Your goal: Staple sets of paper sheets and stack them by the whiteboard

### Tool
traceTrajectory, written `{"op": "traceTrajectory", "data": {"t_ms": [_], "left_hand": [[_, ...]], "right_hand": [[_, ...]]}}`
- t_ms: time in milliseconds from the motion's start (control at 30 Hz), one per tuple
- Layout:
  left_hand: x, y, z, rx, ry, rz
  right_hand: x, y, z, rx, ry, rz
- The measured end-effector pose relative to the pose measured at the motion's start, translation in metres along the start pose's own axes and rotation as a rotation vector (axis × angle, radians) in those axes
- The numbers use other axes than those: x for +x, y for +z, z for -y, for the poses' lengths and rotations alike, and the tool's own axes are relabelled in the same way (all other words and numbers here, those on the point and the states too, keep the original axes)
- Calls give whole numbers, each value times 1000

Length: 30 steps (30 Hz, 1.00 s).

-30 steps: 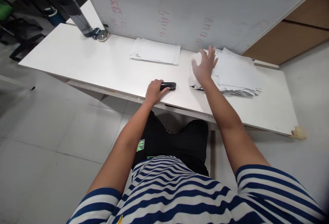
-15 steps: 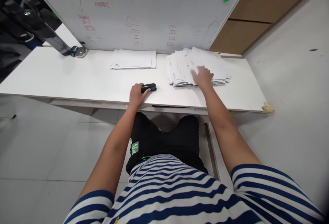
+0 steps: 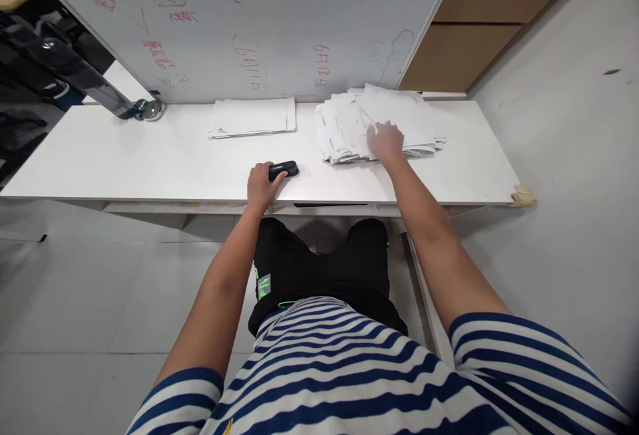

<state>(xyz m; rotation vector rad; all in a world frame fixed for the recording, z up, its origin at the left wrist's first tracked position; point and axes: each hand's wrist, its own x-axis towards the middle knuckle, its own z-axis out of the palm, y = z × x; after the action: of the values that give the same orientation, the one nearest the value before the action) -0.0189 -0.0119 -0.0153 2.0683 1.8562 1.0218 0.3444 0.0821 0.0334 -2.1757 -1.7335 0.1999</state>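
My left hand (image 3: 261,185) is wrapped around the rear part of a black stapler (image 3: 283,169) lying on the white desk, near its front edge. The stapler's nose points right. On the right, my right hand (image 3: 387,141) is on top of a thick, uneven stack of papers (image 3: 339,132). Its fingers are curled at the left edge of a top sheet of paper (image 3: 407,109), which looks slightly raised there; the fingertips are partly hidden. A smaller, neater pile of papers (image 3: 252,118) lies left of the stack, toward the back.
A whiteboard (image 3: 279,22) with red writing stands along the back of the desk (image 3: 150,162). At the back left a dark, long-necked device (image 3: 112,96) leans over the desk. Brown panels (image 3: 459,56) and a pale wall border the right side. Tan padding (image 3: 523,195) covers the front right corner.
My right hand's fingers have drawn in from a spread pose and curled on the top sheet. My left hand stays on the stapler. The camera view has shifted slightly.
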Motion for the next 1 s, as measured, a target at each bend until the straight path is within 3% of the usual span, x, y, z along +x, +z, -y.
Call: {"op": "traceTrajectory", "data": {"t_ms": [200, 367, 533, 667, 833, 1000], "left_hand": [[-1, -1, -1, 27, -3, 1], [-1, -2, -2, 90, -55, -24], [-1, -3, -6, 161, -90, -84], [-6, -5, -10, 170, -120, -175], [-13, -8, -36, -149, 23, -180], [-14, -10, -86, -891, -128, -36]], "right_hand": [[-2, -3, -3, 59, -17, -32], [-17, -13, -9, 233, -54, -121], [-60, -39, 4, 601, -85, -236], [-108, -73, 29, 876, -158, -152], [-149, -106, 47, 1035, -182, 21], [-158, -101, 41, 1111, -160, 139]]}}
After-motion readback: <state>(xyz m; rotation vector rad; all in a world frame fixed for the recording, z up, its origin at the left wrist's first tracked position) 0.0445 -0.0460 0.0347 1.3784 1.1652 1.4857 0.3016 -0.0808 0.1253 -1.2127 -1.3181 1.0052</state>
